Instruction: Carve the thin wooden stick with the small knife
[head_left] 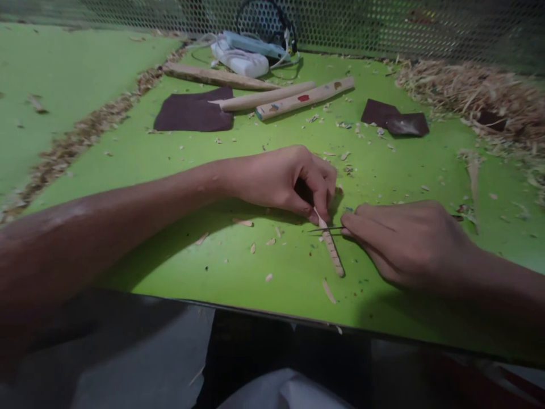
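My left hand [293, 182] is closed in a pinch on the upper end of a small carved wooden stick [332, 250]. The stick has a row of dark cross marks, and its lower end rests on or just over the green table. My right hand [409, 241] grips a thin, pointed metal tool [326, 229], which lies across the stick just below my left fingertips. Its handle is hidden in my fist, so I cannot tell whether it is a file or a blade. Small wood chips [328, 291] are scattered around both hands.
Behind my hands lie brown sandpaper [187, 111], a paint-spotted wooden stick [306, 97] and other wooden rods [217, 75]. Further back are a white device with cables [242, 59] and a perforated screen [349, 28]. Shavings [460, 91] pile up at the right; two sandpaper pieces [394, 118] lie nearer.
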The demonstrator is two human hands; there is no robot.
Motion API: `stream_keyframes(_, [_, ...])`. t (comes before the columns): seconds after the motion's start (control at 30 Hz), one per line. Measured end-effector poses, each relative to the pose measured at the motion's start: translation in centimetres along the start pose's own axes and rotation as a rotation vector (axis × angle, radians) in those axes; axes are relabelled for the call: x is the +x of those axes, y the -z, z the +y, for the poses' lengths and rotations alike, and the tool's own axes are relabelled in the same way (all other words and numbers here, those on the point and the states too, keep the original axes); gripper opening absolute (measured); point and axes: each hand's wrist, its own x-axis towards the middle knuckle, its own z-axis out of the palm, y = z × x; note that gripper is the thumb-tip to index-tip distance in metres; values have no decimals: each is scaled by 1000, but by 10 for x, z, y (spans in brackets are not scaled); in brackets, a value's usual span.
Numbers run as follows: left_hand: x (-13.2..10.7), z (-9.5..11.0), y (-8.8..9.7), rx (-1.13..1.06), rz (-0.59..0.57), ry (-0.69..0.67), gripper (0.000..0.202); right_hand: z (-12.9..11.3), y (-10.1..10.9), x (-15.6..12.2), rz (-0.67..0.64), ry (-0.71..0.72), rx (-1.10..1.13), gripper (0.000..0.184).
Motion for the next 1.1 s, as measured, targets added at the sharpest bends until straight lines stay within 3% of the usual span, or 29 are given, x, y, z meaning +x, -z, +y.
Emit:
stream_keyframes(0.23, [0,0,-1,-22,25,9,3,-10,0,2,90,63,-199,32])
stream_keyframes(0.5, [-1,2,-2,0,36,17,4,-20,3,4,46,78,-307,35])
stream_keyframes(0.93, [2,-3,1,-18,-21,-24,8,-10,5,8,15,84,-112,38])
stream_keyframes(1.1, [2,-5,2,-4,-22,-13,6,-5,5,6,7,44,-55,31])
